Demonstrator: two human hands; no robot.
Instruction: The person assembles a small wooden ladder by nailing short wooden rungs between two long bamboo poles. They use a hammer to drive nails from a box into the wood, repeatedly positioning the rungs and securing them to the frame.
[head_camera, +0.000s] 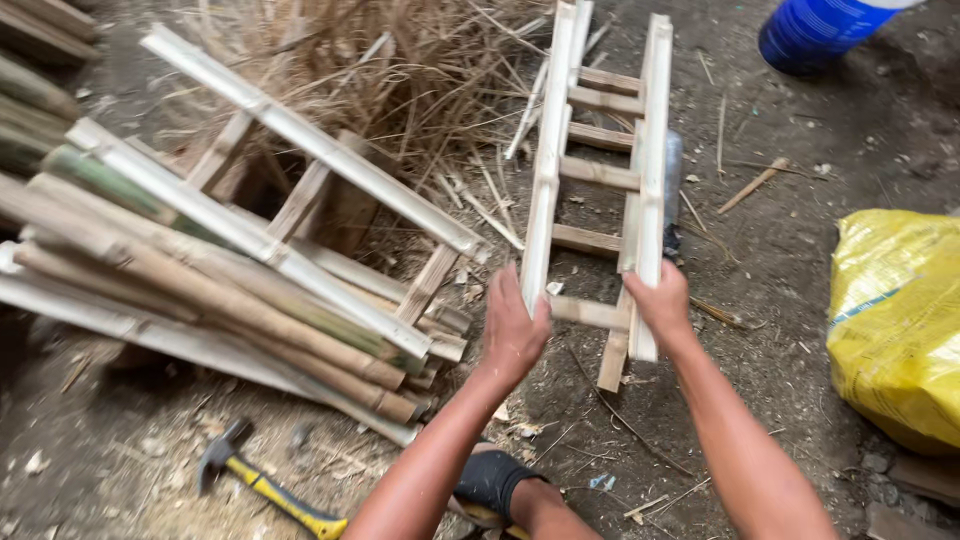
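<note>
A small ladder-like bamboo frame (598, 172), two pale side rails joined by several short rungs, is held out in front of me above the dirt ground. My left hand (512, 332) grips the near end of its left rail. My right hand (660, 300) grips the near end of the right rail. A second similar bamboo frame (300, 190) lies tilted on a pile of bamboo poles (190, 290) to the left.
A hammer (262, 484) with a yellow and black handle lies on the ground at lower left. Dry straw (420, 70) is heaped behind the frames. A yellow sack (895, 320) sits at right, a blue container (812, 32) at top right. My knee, in a dark pad (492, 482), shows below.
</note>
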